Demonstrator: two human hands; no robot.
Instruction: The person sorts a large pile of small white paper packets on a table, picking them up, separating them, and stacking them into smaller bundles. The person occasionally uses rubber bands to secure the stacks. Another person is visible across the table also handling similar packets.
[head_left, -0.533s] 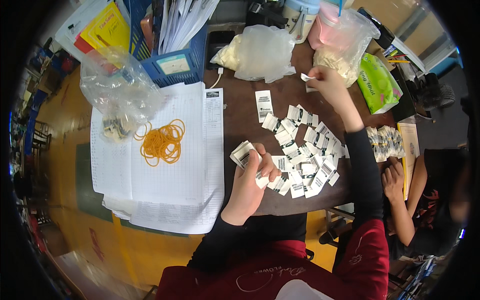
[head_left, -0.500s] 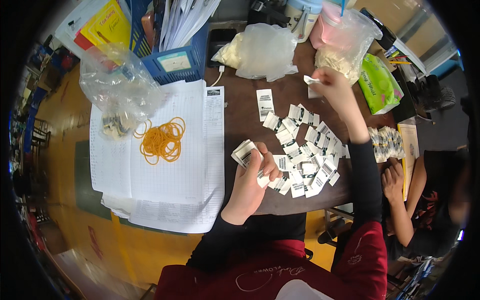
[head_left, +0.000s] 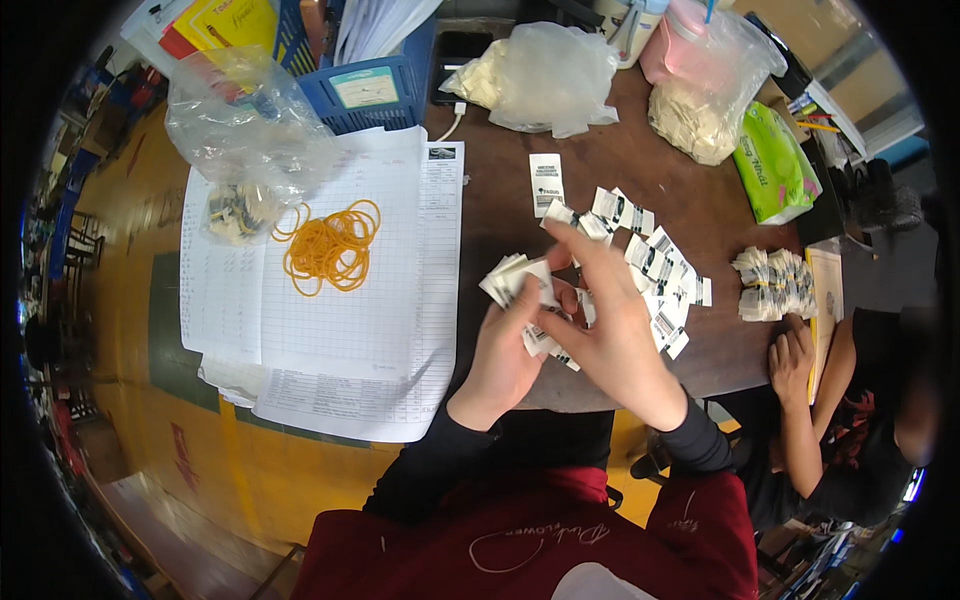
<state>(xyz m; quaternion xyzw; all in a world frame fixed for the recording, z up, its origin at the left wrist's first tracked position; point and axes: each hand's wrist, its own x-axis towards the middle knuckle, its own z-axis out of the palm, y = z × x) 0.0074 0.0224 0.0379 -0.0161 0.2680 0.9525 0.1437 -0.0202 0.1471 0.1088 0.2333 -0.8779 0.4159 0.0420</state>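
My left hand holds a small stack of white printed tags just above the brown table's near edge. My right hand lies over the left one, its fingers on that same stack. Several more white tags lie spread on the table just right of my hands. One single tag lies apart, farther back.
A heap of orange rubber bands rests on large printed sheets at left, beside a clear bag. Blue basket, plastic bags, green packet at back. Another person's hand is near bundled tags at right.
My right hand has come back from the far right of the table to my left hand and the stack. The view has shifted closer.
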